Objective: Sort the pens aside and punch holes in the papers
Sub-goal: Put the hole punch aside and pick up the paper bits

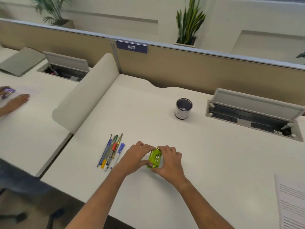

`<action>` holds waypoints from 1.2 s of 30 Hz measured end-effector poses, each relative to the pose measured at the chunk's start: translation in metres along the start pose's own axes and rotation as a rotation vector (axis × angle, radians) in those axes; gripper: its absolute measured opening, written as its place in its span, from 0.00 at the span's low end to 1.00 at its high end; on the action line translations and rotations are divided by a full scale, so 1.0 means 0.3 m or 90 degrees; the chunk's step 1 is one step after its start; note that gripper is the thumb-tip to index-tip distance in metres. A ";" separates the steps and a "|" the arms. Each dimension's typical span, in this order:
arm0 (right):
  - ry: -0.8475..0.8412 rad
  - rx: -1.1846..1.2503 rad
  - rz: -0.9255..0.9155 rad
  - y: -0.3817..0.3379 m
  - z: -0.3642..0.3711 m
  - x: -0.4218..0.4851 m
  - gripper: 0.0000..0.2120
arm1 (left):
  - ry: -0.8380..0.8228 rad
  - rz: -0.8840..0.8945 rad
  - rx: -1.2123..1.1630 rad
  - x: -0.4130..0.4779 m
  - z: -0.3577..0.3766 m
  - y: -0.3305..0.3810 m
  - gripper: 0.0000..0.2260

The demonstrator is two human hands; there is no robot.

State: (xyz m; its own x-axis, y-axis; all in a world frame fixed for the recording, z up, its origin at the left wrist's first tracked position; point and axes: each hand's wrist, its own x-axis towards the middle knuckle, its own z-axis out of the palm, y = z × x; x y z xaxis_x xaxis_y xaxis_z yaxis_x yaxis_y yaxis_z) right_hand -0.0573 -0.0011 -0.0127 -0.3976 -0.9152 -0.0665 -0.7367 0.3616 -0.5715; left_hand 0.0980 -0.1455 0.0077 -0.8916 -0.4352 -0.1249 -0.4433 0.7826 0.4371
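A small green hole punch (154, 158) sits on the white desk, near its front. My left hand (134, 157) grips its left side and my right hand (170, 160) grips its right side. Several pens and markers (111, 152) lie side by side just left of my left hand, pointing away from me. Printed papers (291, 200) lie at the desk's right front corner, partly cut off by the frame edge.
A metal mesh pen cup (183, 109) stands behind the punch. An open cable hatch (254, 115) is set into the desk at the right. A curved divider (87, 93) separates the neighbouring desk, where another person's hands (15, 100) rest.
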 end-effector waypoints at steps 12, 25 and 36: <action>-0.050 -0.052 0.011 -0.171 0.182 0.108 0.39 | -0.057 -0.066 0.000 -0.055 -0.051 -0.215 0.29; -0.083 -0.190 -0.059 -0.157 0.182 0.126 0.51 | -0.057 -0.075 0.029 -0.047 -0.055 -0.238 0.33; 0.099 -0.109 0.214 0.341 -0.065 -0.337 0.50 | -0.067 0.077 0.055 0.056 0.089 0.047 0.48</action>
State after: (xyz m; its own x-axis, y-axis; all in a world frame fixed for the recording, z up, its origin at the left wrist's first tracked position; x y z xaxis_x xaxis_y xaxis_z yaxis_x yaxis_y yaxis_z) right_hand -0.1033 0.1318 -0.0486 -0.6998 -0.7081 -0.0939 -0.6273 0.6722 -0.3933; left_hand 0.0744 -0.1299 -0.0121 -0.9414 -0.2912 -0.1703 -0.3352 0.8638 0.3761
